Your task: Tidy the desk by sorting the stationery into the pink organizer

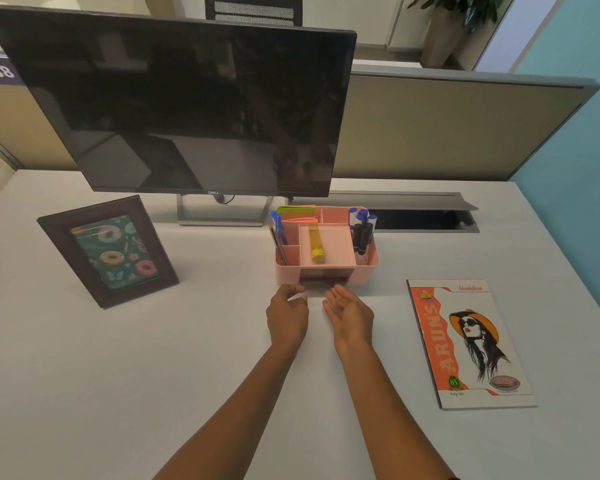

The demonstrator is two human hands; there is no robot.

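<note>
The pink organizer (367, 273) stands mid-desk, just in front of the monitor (187, 109). It holds blue pens (278, 230) at its left, sticky notes (297, 213) at the back, a yellow highlighter (316, 244) lying in the middle tray and markers (362, 230) upright at its right. Just before its front, the left hand (287, 313) curls and pinches a small white sliver (297, 297), too small to identify. The right hand (350, 317) is beside it, apart, fingers relaxed and holding nothing. A notebook (468, 341) lies to the right on the desk (118, 375), and a picture frame (108, 251) leans to the left.
</note>
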